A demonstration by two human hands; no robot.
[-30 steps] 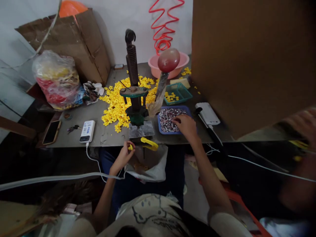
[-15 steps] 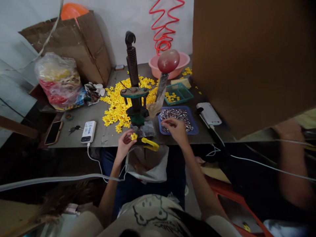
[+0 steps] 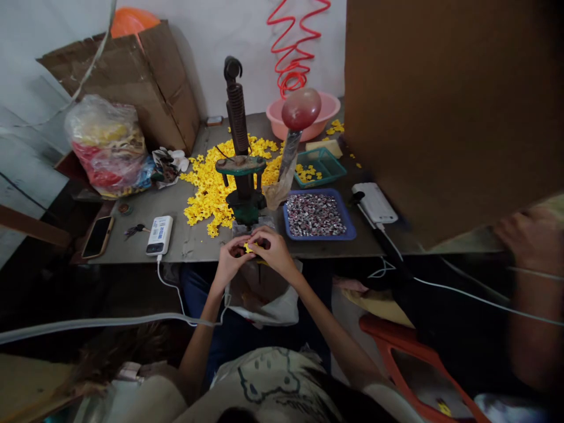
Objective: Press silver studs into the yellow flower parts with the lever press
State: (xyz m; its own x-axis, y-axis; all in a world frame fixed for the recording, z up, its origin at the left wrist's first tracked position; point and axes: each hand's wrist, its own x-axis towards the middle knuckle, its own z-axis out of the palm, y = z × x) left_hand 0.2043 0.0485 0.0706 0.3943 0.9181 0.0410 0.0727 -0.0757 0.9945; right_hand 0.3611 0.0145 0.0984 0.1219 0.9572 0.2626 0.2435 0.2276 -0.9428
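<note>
Head view: the left hand and right hand meet, fingers pinching a small yellow plastic flower between them, just above the counter near edge, right before the green hand press.

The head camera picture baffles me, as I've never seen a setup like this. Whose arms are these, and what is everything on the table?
This picture comes from one camera worn on a person's head, looking forward and down, so their arms reach in from the bottom edge. There is no robot here, only bare hands. The left hand and right hand meet at the table's front edge, holding a small yellow piece between them. On the metal table stands a tall hand press with a green body. Around it lie a heap of yellow flower-shaped pieces, a blue tray of shiny beads, a teal basket and a white power bank. The blurred hand at the right belongs to someone else.
</note>
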